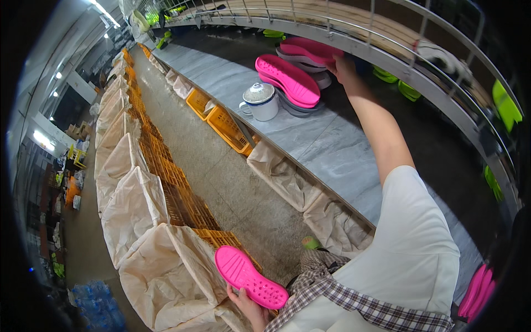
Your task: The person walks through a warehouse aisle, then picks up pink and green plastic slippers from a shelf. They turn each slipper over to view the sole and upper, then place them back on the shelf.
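From my end I am seeing the left hand (248, 307) at the lower centre of the frame, where its fingers are clamping on the edge of a pink sole (251, 275), holding it beside the cloth-lined crates (141, 205) that are running up the left side. At the upper centre, I am watching the right hand (343, 67) touching the right end of a second pink sole (315, 50); its fingertips are hiding around that edge, so I cannot tell whether they are closing on it. That sole is lying over grey ones, and just beside it, to the left, a third pink sole (289, 82) is resting on a grey sole (302, 109). A lidded white mug (264, 108) is standing near these on the grey marbled table (337, 160), under the wire rack (376, 34) that is curving across the top. More pink soles (477, 293) are showing at the lower right.
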{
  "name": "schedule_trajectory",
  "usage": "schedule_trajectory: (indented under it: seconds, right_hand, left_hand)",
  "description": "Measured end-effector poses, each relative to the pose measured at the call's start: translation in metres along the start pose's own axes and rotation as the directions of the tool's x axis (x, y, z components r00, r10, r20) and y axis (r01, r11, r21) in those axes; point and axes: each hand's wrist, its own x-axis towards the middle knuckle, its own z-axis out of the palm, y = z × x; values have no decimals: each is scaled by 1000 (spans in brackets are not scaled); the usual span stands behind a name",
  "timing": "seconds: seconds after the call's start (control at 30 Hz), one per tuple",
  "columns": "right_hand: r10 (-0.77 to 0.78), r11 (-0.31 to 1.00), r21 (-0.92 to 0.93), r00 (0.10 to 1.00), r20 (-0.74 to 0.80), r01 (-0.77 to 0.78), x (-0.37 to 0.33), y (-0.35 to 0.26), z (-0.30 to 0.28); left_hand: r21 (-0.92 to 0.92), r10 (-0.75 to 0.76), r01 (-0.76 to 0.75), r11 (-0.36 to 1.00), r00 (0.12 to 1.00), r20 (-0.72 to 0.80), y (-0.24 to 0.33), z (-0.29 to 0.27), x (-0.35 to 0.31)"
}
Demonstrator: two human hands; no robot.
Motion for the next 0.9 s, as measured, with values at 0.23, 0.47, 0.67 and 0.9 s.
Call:
schedule_trajectory:
  seconds: [0.23,0.47,0.67,0.9]
  right_hand:
    - [190,765,-641,974,121,-70,-21,23,-20]
    - [58,467,-796,885,463,386,-16,89,-50]
    - [-62,782,-568,938,340,257,-37,24,-22]
    - [-163,923,-233,857,489,308,-26,-52,-3]
  left_hand:
    - [81,-15,21,996,997,-72,-8,34,20]
    - [70,-40,44,997,998,-58,-12,59,35]
    - [65,-35,40,997,996,-82,-17,71,41]
    - [54,-73,76,996,995,-66,-25,86,44]
